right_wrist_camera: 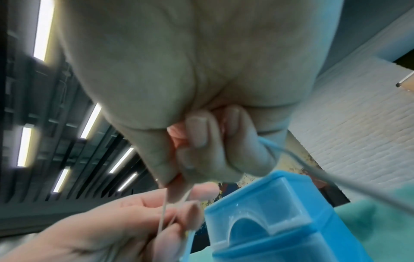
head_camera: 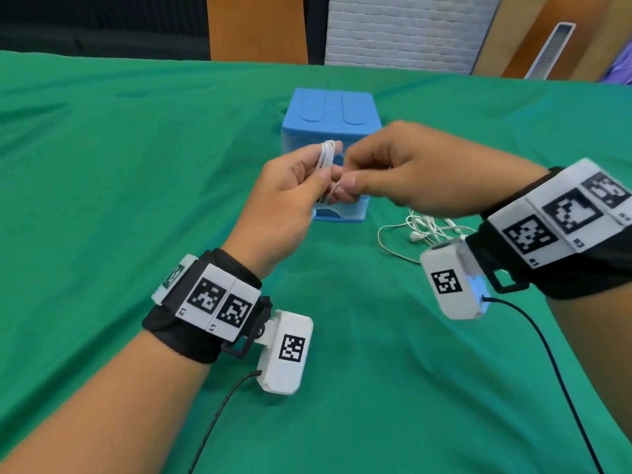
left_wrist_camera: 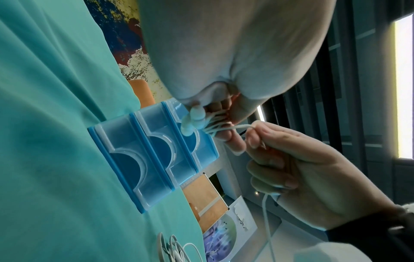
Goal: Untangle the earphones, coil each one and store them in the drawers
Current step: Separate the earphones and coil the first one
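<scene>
Both hands meet above the green cloth, in front of a blue three-drawer box point(head_camera: 330, 111). My left hand point(head_camera: 323, 171) holds a coil of white earphone cable point(head_camera: 326, 153) wound round its fingers. In the left wrist view the coil point(left_wrist_camera: 216, 124) shows with two earbuds point(left_wrist_camera: 192, 120) hanging at its side. My right hand point(head_camera: 345, 181) pinches a loose stretch of that cable point(left_wrist_camera: 240, 126) right beside the left fingers. A second white earphone set point(head_camera: 425, 230) lies loose and tangled on the cloth to the right of the box. All three drawers point(left_wrist_camera: 152, 156) look pushed in.
Green cloth point(head_camera: 102, 200) covers the whole table. Brown panels and a white brick wall point(head_camera: 403, 32) stand beyond its far edge. Black camera cables point(head_camera: 547, 354) trail from both wrists over the near cloth.
</scene>
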Demonstrator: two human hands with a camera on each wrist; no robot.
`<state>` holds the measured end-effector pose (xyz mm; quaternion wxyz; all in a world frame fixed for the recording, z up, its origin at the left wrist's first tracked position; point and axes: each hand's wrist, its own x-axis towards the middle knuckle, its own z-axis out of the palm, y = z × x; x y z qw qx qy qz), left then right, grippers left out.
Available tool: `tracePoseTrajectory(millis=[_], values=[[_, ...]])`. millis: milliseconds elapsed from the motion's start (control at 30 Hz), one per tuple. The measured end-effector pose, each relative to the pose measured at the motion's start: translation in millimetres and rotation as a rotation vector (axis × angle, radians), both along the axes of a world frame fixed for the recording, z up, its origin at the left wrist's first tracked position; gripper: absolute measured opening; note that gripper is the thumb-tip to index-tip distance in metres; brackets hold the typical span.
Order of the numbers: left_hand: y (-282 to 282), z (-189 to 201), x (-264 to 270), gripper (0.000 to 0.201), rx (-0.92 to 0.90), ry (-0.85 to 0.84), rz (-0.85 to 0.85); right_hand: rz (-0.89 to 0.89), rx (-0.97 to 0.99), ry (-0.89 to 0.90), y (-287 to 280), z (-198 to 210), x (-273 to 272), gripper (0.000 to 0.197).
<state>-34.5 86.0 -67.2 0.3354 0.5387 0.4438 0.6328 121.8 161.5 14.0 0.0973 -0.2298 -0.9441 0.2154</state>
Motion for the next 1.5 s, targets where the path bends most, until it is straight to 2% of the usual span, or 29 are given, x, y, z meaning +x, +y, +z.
tracePoseTrajectory(millis=[133, 233, 367, 533, 667, 833, 967, 1100, 1233, 1400, 1500], values=[[-2, 4, 0, 0.024, 0.023, -0.008, -0.071, -0.102, 0.147, 0.101, 14, 11, 5, 0.029], [-5, 6, 0, 0.025, -0.034, -0.023, -0.084, -0.129, 0.167, 0.134, 19, 7, 4, 0.03], [-7, 6, -2, 0.027, -0.094, -0.054, -0.079, -0.135, 0.062, 0.243, 26, -10, -2, 0.034], [-10, 9, -2, 0.025, -0.064, -0.146, -0.114, -0.127, -0.102, 0.323, 27, -31, -8, 0.036], [-8, 10, -1, 0.023, 0.001, -0.267, -0.091, -0.085, -0.096, 0.249, 21, -45, -8, 0.034], [-4, 10, -8, 0.03, 0.073, -0.407, -0.035, -0.013, -0.033, 0.076, -2, -45, -6, 0.026], [-2, 10, -10, 0.032, 0.035, -0.334, -0.043, -0.007, 0.049, -0.012, -16, -30, -6, 0.024], [-2, 8, -8, 0.032, -0.02, -0.189, -0.059, -0.042, 0.103, 0.032, -16, -5, -2, 0.025], [-4, 8, -4, 0.033, 0.005, -0.106, -0.115, -0.059, 0.145, 0.042, -6, 9, 3, 0.026], [-7, 9, -2, 0.026, -0.032, -0.001, -0.14, -0.148, 0.178, 0.21, 9, 11, 7, 0.031], [-8, 9, -4, 0.029, -0.061, -0.03, -0.123, -0.203, 0.155, 0.312, 18, 0, 5, 0.034]])
